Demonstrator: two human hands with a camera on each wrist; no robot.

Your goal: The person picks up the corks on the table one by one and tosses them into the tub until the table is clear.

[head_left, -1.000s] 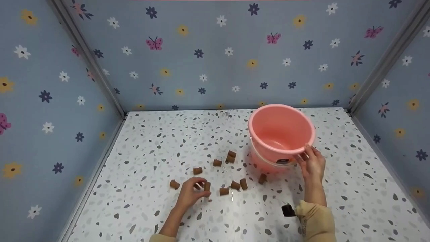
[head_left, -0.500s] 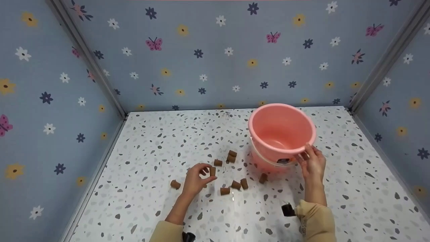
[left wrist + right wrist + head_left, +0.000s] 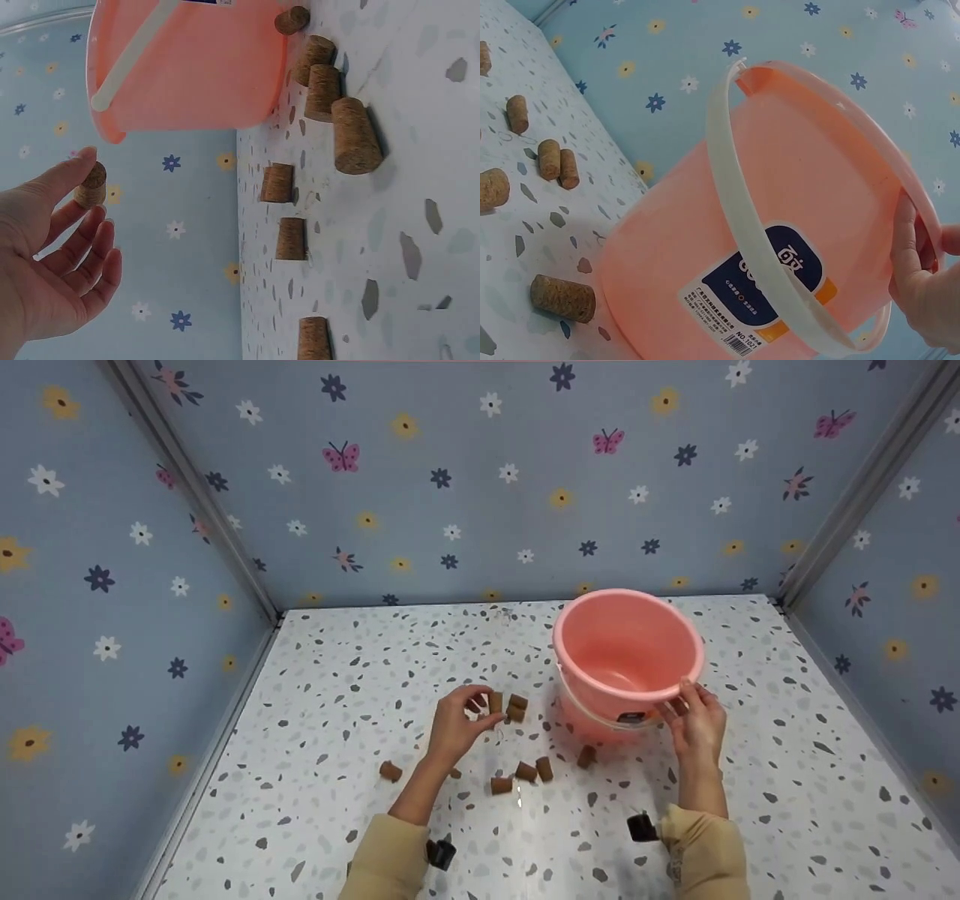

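Note:
My left hand [image 3: 457, 724] pinches a brown cork [image 3: 495, 703] between thumb and fingertips. In the left wrist view the held cork [image 3: 91, 187] is apart from the table, its other fingers loosely bent below it. Close beside it in the head view lie two corks [image 3: 517, 707] together, left of the pink bucket [image 3: 628, 695]. My right hand [image 3: 699, 727] holds the bucket's rim at the near right, thumb and fingers on either side of it. The bucket stands upright, and no cork shows inside it. Its white handle [image 3: 739, 202] hangs down over the label.
Several corks lie on the speckled white table [image 3: 337, 675]: one cork [image 3: 391, 770] at the left, a row of corks [image 3: 526, 772] in the middle, another cork [image 3: 586, 756] before the bucket. Flowered panels [image 3: 465, 495] enclose the back and sides.
My left hand has carried the pinched cork away from me and rightward, from the near left corks towards the bucket. My right hand and the bucket stay put.

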